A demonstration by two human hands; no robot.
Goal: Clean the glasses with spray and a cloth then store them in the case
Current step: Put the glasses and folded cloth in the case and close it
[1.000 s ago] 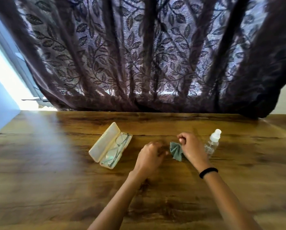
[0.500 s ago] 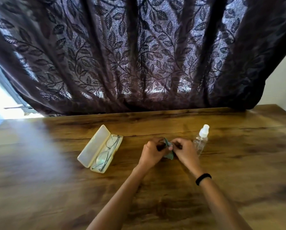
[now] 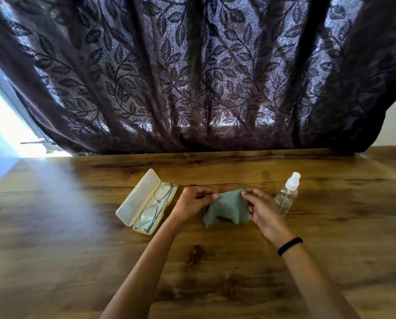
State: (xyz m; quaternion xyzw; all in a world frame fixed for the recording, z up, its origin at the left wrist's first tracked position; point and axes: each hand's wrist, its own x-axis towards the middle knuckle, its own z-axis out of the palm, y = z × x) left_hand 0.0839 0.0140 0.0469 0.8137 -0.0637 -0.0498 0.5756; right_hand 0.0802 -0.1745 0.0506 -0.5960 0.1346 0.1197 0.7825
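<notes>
Wooden table (image 3: pixel 77 226): left hand (image 3: pixel 192 204) and right hand (image 3: pixel 263 209) pinch green cloth (image 3: pixel 227 208)

Glasses (image 3: pixel 155 207) in open case (image 3: pixel 137 200) on table (image 3: pixel 77 249), left of cloth (image 3: pixel 227 208); bottle (image 3: pixel 286 195) right of cloth; curtain (image 3: pixel 192 77) behind table.

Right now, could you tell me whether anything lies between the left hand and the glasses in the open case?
Nothing visible does. The left hand pinches one corner of the green cloth, and only bare table separates it from the glasses lying in the open case to its left.
</notes>
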